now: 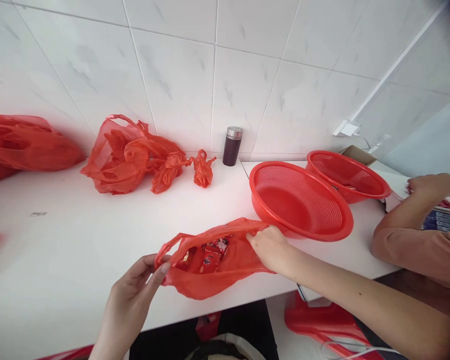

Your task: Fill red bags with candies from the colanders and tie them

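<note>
A red plastic bag (198,285) lies on the white table near its front edge, its mouth stretched wide. Pinched in my left hand (135,295) is the handle at the bag's left end. My right hand (272,247) grips the rim at the right end, with its fingertips partly hidden by the plastic. Inside the bag lie several small wrapped packets (211,259), mostly red, with a gold one at the left. Just behind my right hand stands a red perforated basket (296,200), with nothing visible in it.
A second red basket (345,172) holds a few small items. Red plastic bags (123,160) and a small knotted bag (203,170) lie along the wall beside a dark thermos (232,146). More red bags (30,142) lie far left. Another person's arm (408,215) reaches in at right.
</note>
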